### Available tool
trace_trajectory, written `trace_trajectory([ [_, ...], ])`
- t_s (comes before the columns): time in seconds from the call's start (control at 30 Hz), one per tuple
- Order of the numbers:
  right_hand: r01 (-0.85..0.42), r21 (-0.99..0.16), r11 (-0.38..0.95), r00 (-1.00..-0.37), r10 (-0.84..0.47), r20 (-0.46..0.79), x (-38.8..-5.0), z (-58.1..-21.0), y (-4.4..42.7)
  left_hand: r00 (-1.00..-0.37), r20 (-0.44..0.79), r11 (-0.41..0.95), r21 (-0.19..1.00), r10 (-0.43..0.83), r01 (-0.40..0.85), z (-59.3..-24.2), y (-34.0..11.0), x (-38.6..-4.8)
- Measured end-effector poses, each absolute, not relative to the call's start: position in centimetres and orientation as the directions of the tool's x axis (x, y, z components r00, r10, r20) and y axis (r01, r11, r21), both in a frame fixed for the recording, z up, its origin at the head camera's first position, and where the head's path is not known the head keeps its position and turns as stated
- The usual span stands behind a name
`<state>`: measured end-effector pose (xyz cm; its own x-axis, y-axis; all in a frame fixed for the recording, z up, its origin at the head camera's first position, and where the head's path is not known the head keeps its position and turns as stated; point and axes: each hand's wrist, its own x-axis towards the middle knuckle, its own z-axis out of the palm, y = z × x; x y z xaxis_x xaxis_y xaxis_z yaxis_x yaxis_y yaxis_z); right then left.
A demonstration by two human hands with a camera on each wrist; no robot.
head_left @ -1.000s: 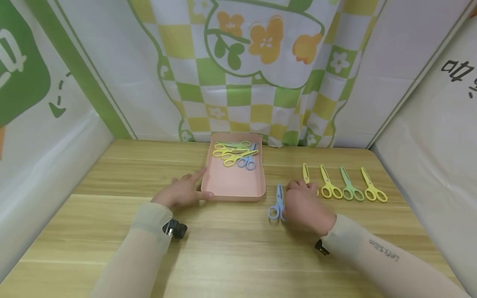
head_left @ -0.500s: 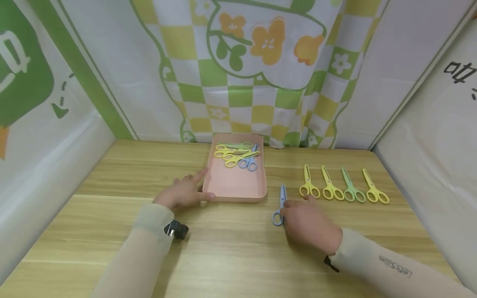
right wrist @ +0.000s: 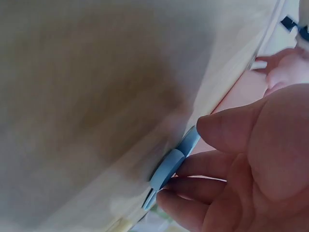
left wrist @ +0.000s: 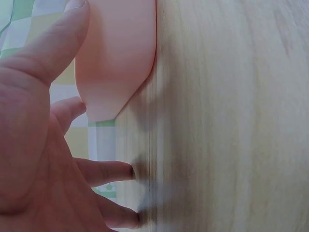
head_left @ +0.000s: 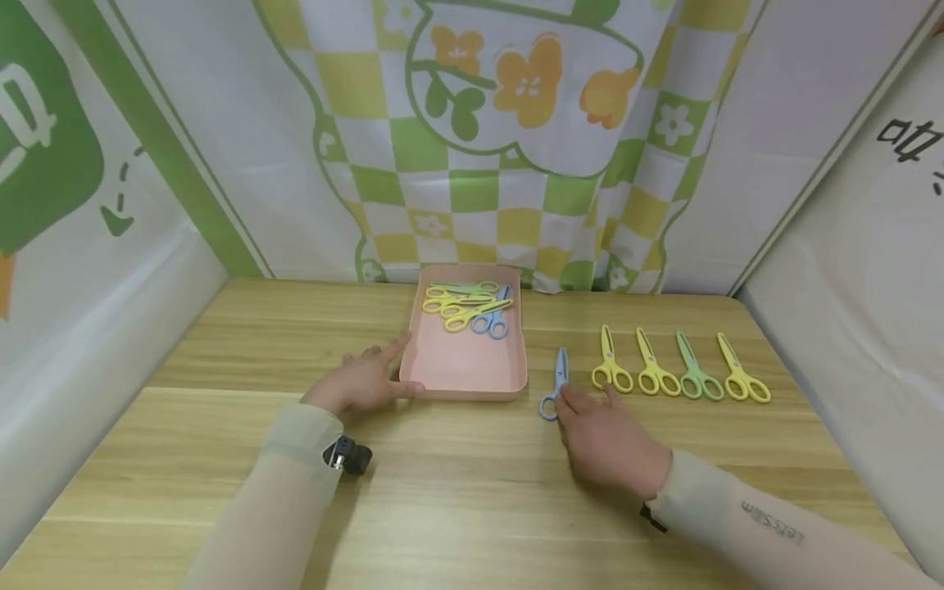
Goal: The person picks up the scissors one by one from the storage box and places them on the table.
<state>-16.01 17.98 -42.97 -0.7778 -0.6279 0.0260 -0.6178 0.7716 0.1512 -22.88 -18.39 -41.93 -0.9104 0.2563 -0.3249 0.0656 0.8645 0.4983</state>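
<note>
The blue scissors (head_left: 561,370) lie on the table right of the pink tray (head_left: 465,360), blades pointing away. At their handles is my right hand (head_left: 612,438), thumb and fingers on either side; it hides the right loop. In the right wrist view, the thumb and fingertips of that hand (right wrist: 231,159) meet the blue handle (right wrist: 166,169). With fingers spread, my left hand (head_left: 361,383) touches the tray's left side with thumb and index finger. Its other fingertips rest on the table in the left wrist view, beside the tray (left wrist: 120,43). Yellow, green and blue scissors (head_left: 479,313) overlap in the tray's far half.
Right of the blue scissors, two yellow scissors (head_left: 608,360), one green pair (head_left: 690,365) and another yellow pair (head_left: 737,369) lie in a row, blades pointing away. A checked, flowered cloth (head_left: 472,192) hangs behind the table (head_left: 442,492).
The blue scissors have slid away from me along the table with my right hand at their handles. Earlier that hand drew back from beside the nearest yellow scissors. My left hand stays at the tray.
</note>
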Motion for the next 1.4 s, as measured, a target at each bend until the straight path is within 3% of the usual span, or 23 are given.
trace_trajectory([
  [0.33, -0.597, 0.159, 0.787, -0.799, -0.601, -0.023, -19.1, -42.4, 18.0, -0.909, -0.337, 0.860, 0.508, 0.246, 0.044, -42.0, -18.3, -22.9],
  [0.97, -0.533, 0.072, 0.843, -0.843, -0.523, -0.125, -20.2, -41.6, 17.6, -0.910, -0.321, 0.853, 0.517, 0.262, 0.063, -42.2, -18.5, -23.1],
  [1.23, -0.540, 0.086, 0.837, -0.842, -0.538, -0.051, -21.1, -40.9, 17.9, -0.912, -0.323, 0.859, 0.509, 0.253, 0.058, -42.0, -18.2, -22.8],
  [1.4, -0.506, -0.041, 0.862, -0.862, -0.507, -0.017, -23.2, -39.9, 16.0, -0.913, -0.325, 0.854, 0.519, 0.248, 0.047, -42.0, -18.3, -22.8],
])
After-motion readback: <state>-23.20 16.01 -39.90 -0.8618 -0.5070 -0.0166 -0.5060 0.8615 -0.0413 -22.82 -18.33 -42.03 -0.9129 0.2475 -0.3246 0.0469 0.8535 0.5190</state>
